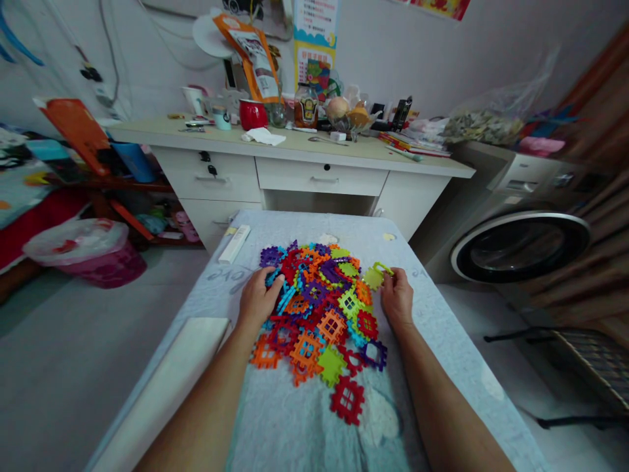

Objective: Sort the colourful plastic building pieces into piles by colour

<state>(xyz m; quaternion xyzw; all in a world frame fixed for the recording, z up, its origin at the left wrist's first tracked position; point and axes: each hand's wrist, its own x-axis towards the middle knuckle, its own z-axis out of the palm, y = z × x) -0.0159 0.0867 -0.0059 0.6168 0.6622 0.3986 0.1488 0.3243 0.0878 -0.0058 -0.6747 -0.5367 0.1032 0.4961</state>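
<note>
A heap of colourful plastic interlocking tiles (322, 308) in red, orange, purple, green and blue lies on a pale blue cloth-covered table (295, 419). My left hand (258, 298) rests on the heap's left side, fingers curled over blue and purple tiles. At the heap's right edge, my right hand (397, 298) pinches a yellow-green tile (376, 275). One red tile (348, 398) lies apart at the near side.
A white remote (234, 243) lies at the table's far left. Beyond stands a cluttered white desk (314, 174) with drawers and a red mug (252, 114). A washing machine (521, 246) is at right, a pink bin (83, 252) at left, a white board (162, 387) along the table's left edge.
</note>
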